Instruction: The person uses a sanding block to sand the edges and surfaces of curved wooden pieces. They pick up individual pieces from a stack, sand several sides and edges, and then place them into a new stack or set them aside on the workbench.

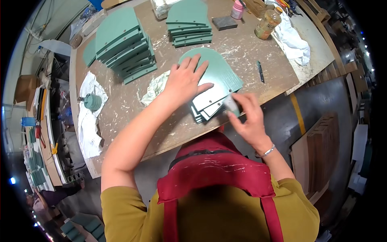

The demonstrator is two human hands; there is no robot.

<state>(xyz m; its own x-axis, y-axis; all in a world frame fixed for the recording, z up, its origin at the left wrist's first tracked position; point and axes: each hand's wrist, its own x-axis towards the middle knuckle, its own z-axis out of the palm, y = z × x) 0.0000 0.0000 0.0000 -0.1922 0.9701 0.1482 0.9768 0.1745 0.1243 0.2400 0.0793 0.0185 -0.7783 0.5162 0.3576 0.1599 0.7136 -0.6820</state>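
Observation:
My left hand [186, 82] lies with spread fingers on the top one of a few stacked green panels [219, 74], which have a rounded far end and small holes along the near edge. My right hand [250, 117] grips a small grey-and-green block [231, 105], perhaps a sanding block, between thumb and fingers. The block is at the panels' near right edge; whether it touches them I cannot tell. Beside my left wrist, partly covered by it, is a crumpled pale cloth [155, 89].
Stacks of similar green panels [121, 36] [189, 24] stand on the worn brown table [177, 131]. Toward the right are a dark pen [260, 71], a bottle [268, 24], a pink bottle [237, 10], a grey block [225, 23] and white cloth [292, 38]. A green roll [93, 101] rests on white cloth at left.

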